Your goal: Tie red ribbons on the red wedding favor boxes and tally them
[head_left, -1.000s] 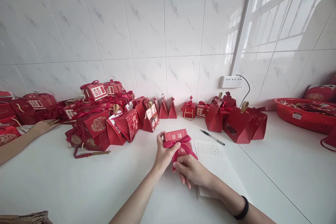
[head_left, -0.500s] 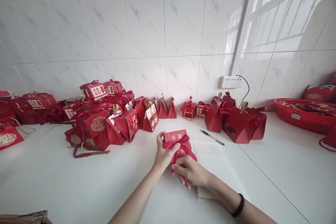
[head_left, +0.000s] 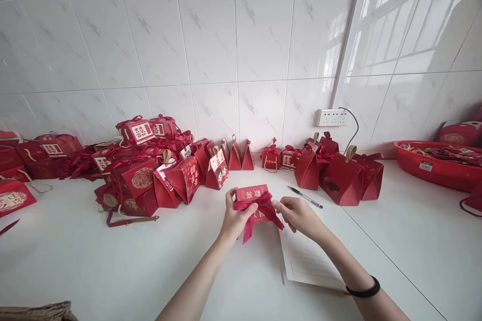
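Observation:
A small red gift box (head_left: pixel 251 192) with pale Chinese characters is held above the white tabletop. Around it runs a dark red ribbon (head_left: pixel 263 204) tied in a bow, with one tail hanging at the front and another at the right. My left hand (head_left: pixel 237 215) is closed around the box's left side, its thumb pressing on the bow's middle. At the bow's right side, my right hand (head_left: pixel 297 214) has its thumb and forefinger pinched together at the ribbon's edge. The exact bit of ribbon between those fingertips is hidden.
A notebook (head_left: pixel 309 261) lies under my right forearm, with a pen (head_left: pixel 305 196) behind it. Many red gift boxes (head_left: pixel 137 180) are heaped at the left. More red boxes (head_left: pixel 342 178) stand right of centre, near a red basin (head_left: pixel 433 165). A power strip (head_left: pixel 331 117) is on the wall.
My right hand has moved up and right, from the ribbon's lower tail to the bow's right side. My left hand keeps its hold on the box. The front tail now hangs free.

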The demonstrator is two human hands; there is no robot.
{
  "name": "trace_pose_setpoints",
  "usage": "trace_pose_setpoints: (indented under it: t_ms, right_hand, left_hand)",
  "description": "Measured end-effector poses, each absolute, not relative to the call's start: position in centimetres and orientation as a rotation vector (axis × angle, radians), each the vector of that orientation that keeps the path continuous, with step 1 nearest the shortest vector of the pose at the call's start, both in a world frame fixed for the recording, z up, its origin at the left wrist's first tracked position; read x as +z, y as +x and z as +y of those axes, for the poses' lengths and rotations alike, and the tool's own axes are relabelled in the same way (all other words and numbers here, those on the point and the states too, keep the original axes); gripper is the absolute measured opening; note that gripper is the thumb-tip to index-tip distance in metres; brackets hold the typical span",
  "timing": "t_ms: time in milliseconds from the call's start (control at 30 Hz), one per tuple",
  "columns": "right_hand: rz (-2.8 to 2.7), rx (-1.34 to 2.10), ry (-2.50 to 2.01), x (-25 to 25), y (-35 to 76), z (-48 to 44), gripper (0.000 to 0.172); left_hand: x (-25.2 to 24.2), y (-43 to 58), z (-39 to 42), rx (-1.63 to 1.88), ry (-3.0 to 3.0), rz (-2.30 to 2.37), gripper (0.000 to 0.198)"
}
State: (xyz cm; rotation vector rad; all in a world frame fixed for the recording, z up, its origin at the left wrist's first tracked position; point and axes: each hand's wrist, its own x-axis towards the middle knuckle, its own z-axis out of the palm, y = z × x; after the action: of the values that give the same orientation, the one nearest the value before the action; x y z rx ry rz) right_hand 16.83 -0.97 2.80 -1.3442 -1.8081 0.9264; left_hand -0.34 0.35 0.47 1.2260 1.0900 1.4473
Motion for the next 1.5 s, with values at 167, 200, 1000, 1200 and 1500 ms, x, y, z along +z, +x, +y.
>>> trace_pose_setpoints:
  t_ms: [167, 200, 1000, 1200, 1500]
  right_hand:
    - [-2.026, 1.01, -1.429, 3.0, 18.2, -0.5, 0.038]
    - [-2.062, 1.019, -1.408, 2.9, 18.2, -0.5, 0.037]
    - [-1.848, 0.935, -1.363, 3.3, 19.4, 0.2, 0.045]
    - [-1.673, 0.791, -1.266, 1.9, 16.9, 0.2, 0.047]
    - [-1.654, 0.774, -1.184, 1.5, 15.7, -0.2, 0.041]
  left_hand:
    - [0.3, -0.5, 0.5, 1.448, 1.26, 1.091, 0.054]
    - [0.3, -0.5, 0.6, 1.449, 1.27, 1.088, 0.054]
    - [0.0, -0.8, 1.0, 1.348, 1.337, 1.033, 0.064]
    - [-0.1, -0.1, 0.3, 1.321, 1.366, 0.959, 0.068]
    - [-0.1, 0.2, 0.1, 1.668, 1.425, 1.251, 0.023]
